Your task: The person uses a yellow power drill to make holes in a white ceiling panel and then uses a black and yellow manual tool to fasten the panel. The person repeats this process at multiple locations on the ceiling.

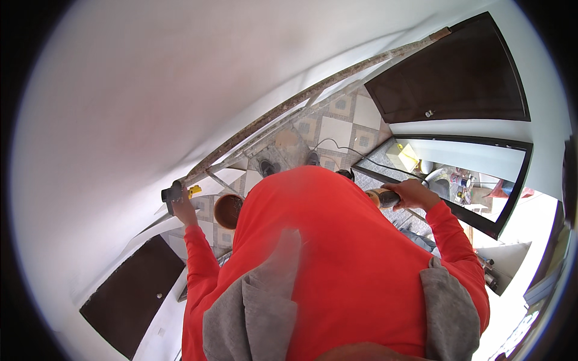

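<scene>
Head view: our left hand (186, 213), left of centre in the frame, has its fingers clamped on a black-and-yellow tool (173, 198), close to the white wall (120, 108). Right of centre, our right hand (415, 194) has its fingers closed around a dark handle (389, 198) with a tan part at its near end; our red shirt (355, 259) hides some of it. A grey cloth (265, 301) hangs over our shoulders at the bottom. A long, stained ladder (271, 115) runs from beside the left hand to the upper right. Just right of the left hand, a brown bucket (227, 212) stands on the tiled floor (336, 129), partly behind the shirt. A black cable (361, 154) curves from centre toward the right hand. Dark doors show at upper right (451, 72) and lower left, and a black frame (469, 221) stands at right, with mixed clutter, too small to tell, showing inside it.
</scene>
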Available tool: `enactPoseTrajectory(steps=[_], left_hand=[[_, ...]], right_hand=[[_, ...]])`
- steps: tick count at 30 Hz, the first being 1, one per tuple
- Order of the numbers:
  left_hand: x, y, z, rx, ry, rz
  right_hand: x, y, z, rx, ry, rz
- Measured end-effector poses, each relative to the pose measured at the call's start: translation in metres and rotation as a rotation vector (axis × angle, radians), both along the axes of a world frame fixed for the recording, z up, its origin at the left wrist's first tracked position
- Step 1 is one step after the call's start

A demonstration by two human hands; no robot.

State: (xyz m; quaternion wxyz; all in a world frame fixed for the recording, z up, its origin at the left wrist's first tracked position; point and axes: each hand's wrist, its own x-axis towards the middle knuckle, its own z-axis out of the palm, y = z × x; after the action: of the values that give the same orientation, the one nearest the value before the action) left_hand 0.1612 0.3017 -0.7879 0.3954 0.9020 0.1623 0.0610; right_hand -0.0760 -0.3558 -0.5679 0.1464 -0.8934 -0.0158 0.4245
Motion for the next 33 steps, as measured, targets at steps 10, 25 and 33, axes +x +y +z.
enactPoseTrajectory(steps=[10, 25, 33], left_hand=[[-0.015, 0.021, -0.009, 0.318, 0.278, -0.23], [-0.061, 0.026, 0.028, 0.123, 1.209, -0.715], [-0.038, -0.007, 0.025, 0.043, 1.095, -0.809]], right_hand=[[0.03, 0.003, 0.091, 0.092, -0.095, -0.191], [0.025, 0.013, 0.043, 1.557, -1.287, -1.16], [0.129, 0.04, 0.047, 2.504, -1.067, -0.488]])
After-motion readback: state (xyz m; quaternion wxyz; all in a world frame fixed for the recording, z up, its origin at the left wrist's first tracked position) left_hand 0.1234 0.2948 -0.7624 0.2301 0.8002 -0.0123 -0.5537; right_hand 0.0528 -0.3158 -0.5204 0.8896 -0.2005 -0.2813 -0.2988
